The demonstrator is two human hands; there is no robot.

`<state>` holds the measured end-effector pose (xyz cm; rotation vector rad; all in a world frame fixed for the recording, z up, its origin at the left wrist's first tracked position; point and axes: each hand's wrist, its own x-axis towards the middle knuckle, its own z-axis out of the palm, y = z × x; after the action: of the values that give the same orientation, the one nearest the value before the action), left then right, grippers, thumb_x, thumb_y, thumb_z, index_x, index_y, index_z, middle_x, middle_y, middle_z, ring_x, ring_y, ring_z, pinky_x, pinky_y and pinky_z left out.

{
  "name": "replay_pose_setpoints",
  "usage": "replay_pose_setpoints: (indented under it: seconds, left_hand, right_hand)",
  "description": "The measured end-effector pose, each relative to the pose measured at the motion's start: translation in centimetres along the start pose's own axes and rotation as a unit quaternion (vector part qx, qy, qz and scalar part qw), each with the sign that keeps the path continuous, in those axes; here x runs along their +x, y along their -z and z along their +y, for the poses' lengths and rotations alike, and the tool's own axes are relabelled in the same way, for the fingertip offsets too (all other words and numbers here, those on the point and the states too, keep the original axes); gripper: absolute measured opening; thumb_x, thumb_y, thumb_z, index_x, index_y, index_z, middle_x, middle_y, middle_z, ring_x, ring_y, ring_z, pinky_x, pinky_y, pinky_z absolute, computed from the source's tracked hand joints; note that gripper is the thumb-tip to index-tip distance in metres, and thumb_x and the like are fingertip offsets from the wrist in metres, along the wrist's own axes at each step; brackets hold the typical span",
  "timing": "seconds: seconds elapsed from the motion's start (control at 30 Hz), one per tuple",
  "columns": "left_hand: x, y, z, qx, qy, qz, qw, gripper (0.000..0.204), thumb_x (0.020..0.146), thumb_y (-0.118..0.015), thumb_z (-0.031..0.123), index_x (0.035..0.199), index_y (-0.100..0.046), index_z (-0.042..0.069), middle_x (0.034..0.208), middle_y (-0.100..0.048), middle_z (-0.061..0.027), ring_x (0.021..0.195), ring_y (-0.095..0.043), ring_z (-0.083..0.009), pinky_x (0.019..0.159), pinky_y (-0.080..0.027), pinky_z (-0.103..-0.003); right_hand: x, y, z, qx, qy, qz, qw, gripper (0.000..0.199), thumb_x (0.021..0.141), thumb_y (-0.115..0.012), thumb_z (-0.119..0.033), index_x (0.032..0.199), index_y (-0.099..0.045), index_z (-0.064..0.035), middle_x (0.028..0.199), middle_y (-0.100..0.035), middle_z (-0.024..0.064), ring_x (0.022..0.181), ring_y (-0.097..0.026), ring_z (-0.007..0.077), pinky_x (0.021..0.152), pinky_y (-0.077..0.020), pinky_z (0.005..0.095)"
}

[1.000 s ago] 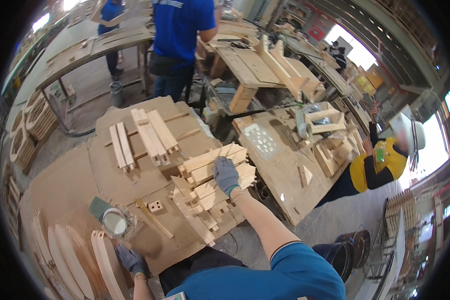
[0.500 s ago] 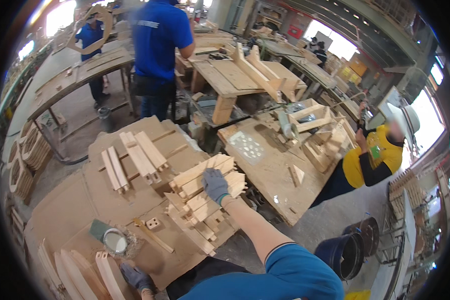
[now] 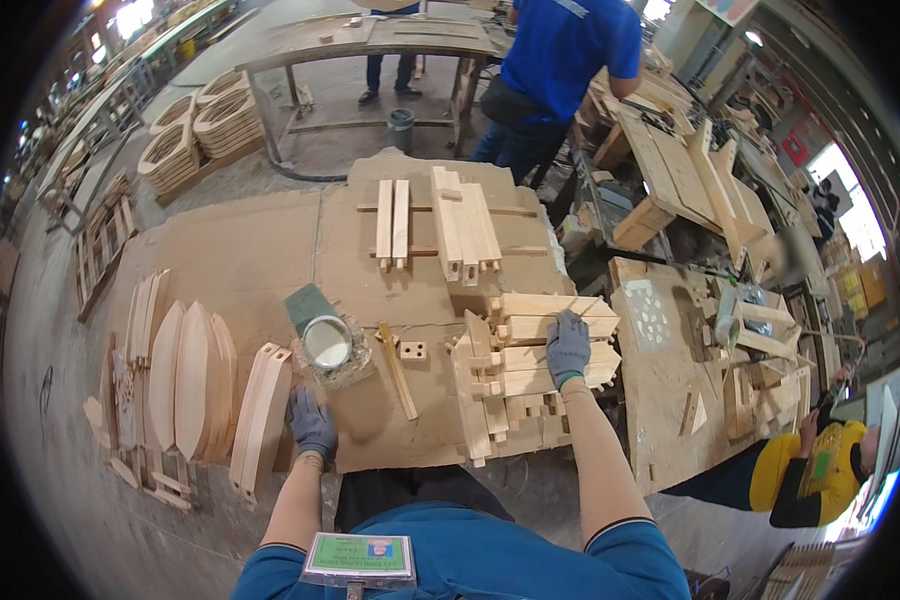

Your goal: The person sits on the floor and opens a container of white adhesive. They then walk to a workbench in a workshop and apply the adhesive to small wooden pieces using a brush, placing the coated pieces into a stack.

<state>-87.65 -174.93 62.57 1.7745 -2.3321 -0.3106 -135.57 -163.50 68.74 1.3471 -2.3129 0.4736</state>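
My right hand, in a grey glove, lies palm down with its fingers stretched over a stack of pale wooden rails with tenon ends. My left hand, gloved alike, rests open on the cardboard beside a pair of wooden boards with holes in their ends. Just beyond it stands a round can of white liquid, next to a dark green block. A thin wooden stick and a small block with holes lie between my hands.
Two groups of tenoned pieces, a pair and a wider bundle, lie farther back. Curved boards stand at left. A co-worker in blue is behind the table; one in yellow is at right beside another workbench.
The view has swung left, so the table now sits in the middle. My left hand shows whole on the cardboard; my right hand still rests on the stacked rails.
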Motion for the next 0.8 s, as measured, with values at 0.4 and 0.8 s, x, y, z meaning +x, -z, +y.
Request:
replay_pose_setpoints:
  seconds: [0.4,0.8]
  left_hand:
    - [0.0,0.3,-1.8,0.008,0.039,-0.098,0.994,0.062,0.090,-0.046,0.034,0.140,-0.032,0.001,0.152,-0.022,-0.0191,0.142,-0.017,-0.0346,0.116,-0.011,-0.045]
    - [1.3,2.6,-1.3,-0.052,0.103,-0.225,0.968,0.057,0.088,-0.047,0.025,0.140,-0.036,0.006,0.150,-0.027,-0.0141,0.138,-0.024,-0.0363,0.110,-0.027,-0.045]
  right_hand:
    - [-0.7,0.2,-1.0,0.056,0.006,-0.035,0.998,0.026,0.092,-0.053,-0.021,0.108,-0.059,-0.0019,0.114,-0.061,0.0172,0.109,-0.054,0.0345,0.095,-0.0419,0.0424]
    - [-0.3,0.3,-0.8,0.061,0.003,-0.029,0.998,0.025,0.091,-0.054,-0.020,0.108,-0.059,-0.0013,0.113,-0.061,0.0176,0.109,-0.054,0.0341,0.096,-0.0417,0.0416]
